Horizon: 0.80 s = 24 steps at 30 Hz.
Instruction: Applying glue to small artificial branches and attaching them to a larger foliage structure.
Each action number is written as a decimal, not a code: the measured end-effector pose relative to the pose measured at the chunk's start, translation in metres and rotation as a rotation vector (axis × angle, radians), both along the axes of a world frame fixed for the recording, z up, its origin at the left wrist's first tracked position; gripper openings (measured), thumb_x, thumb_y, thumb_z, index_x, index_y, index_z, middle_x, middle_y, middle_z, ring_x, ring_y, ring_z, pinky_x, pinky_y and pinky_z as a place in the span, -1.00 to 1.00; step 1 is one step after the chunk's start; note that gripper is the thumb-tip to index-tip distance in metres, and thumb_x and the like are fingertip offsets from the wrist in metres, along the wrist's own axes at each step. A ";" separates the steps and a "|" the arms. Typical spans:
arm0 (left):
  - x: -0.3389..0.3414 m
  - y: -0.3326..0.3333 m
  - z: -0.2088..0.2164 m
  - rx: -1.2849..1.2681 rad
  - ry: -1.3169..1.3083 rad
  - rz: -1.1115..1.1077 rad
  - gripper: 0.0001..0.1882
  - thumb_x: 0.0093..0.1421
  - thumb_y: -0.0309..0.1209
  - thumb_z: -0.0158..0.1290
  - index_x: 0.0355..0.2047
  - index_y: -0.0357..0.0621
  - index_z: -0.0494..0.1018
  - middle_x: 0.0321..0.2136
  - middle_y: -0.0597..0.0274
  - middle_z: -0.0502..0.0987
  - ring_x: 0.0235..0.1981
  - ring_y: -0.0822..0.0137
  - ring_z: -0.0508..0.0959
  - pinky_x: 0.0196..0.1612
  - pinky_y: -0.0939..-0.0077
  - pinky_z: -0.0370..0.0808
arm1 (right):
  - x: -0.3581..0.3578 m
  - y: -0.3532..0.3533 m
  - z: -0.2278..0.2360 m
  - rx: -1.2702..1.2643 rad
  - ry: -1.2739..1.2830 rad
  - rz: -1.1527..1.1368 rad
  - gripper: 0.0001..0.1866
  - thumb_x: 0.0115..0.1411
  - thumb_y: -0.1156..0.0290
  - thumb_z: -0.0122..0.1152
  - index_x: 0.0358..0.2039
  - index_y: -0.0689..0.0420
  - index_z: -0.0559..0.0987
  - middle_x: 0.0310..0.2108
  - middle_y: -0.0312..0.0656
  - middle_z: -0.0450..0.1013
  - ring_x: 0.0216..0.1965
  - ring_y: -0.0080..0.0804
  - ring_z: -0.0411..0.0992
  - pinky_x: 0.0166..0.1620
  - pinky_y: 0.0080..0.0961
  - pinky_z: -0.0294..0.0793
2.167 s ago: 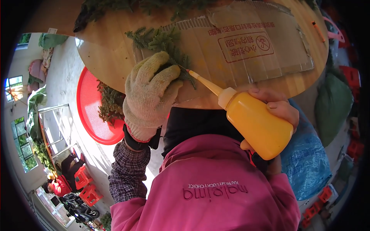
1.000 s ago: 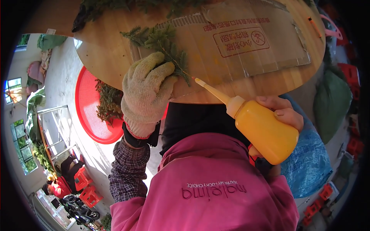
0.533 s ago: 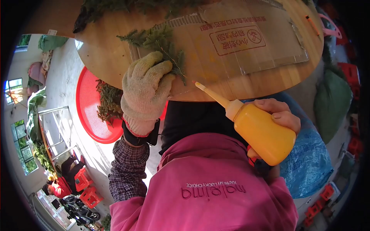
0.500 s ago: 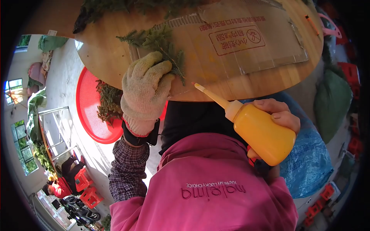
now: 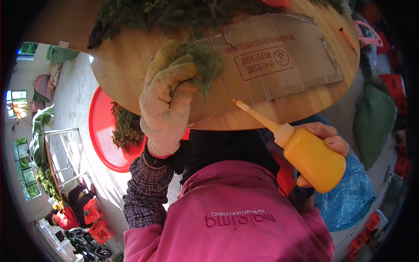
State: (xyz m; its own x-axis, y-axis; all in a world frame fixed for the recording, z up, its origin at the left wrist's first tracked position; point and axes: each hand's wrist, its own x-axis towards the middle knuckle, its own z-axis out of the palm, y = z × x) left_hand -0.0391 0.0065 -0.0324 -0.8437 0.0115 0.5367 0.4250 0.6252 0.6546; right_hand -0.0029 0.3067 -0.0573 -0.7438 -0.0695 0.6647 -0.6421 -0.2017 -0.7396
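Note:
A pale knitted work glove covers my left hand (image 5: 168, 96), whose fingers close on a green fir sprig (image 5: 204, 63) over the near left part of the round wooden table (image 5: 122, 65). Some of the sprig is hidden behind the glove. Bare-fingered, my right hand (image 5: 329, 137) wraps round a yellow squeeze bottle (image 5: 315, 159) beyond the table's near edge. Its long nozzle points up and left, the tip over the tabletop and apart from the sprig. A flattened cardboard sheet (image 5: 305, 74) with red print lies on the table.
Dark green fir branches (image 5: 161, 15) are heaped along the table's far side. An orange marker-like stick (image 5: 347, 38) lies at the far right. Below the left edge stands a red mesh basket (image 5: 101, 131) holding more sprigs (image 5: 126, 124). Blue plastic sheeting (image 5: 349, 192) is at the right.
My left hand has turned, lifting the sprig so that its needles now stand to the right of the glove. The bottle in my right hand has shifted slightly right and down.

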 end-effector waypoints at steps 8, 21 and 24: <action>-0.005 -0.023 0.000 1.173 -0.228 -0.213 -0.64 0.44 -0.35 -0.05 0.15 -0.30 0.34 0.20 0.03 0.43 0.20 0.18 0.47 0.21 0.31 0.48 | -0.022 0.015 -0.006 0.107 0.163 0.000 -0.06 -0.07 -0.06 0.60 0.13 0.16 0.26 0.07 0.06 0.35 0.05 0.01 0.46 0.05 -0.20 0.56; 0.004 -0.121 -0.014 1.101 -0.312 -0.182 -0.58 0.49 -0.34 -0.19 0.25 -0.31 0.25 0.17 0.06 0.44 0.09 0.32 0.51 0.13 0.47 0.53 | -0.024 0.015 0.005 0.223 0.050 0.110 -0.01 -0.13 -0.06 0.66 0.14 0.11 0.25 0.03 0.20 0.43 0.03 -0.01 0.49 0.10 -0.21 0.52; 0.006 -0.115 -0.006 1.286 -0.202 -0.143 -0.56 0.48 -0.30 -0.17 0.24 -0.33 0.26 0.17 0.04 0.43 0.07 0.28 0.51 0.11 0.40 0.54 | -0.029 0.012 0.000 0.203 0.087 0.109 0.00 -0.13 -0.06 0.66 0.15 0.11 0.24 0.04 0.21 0.43 0.04 -0.01 0.48 0.10 -0.21 0.52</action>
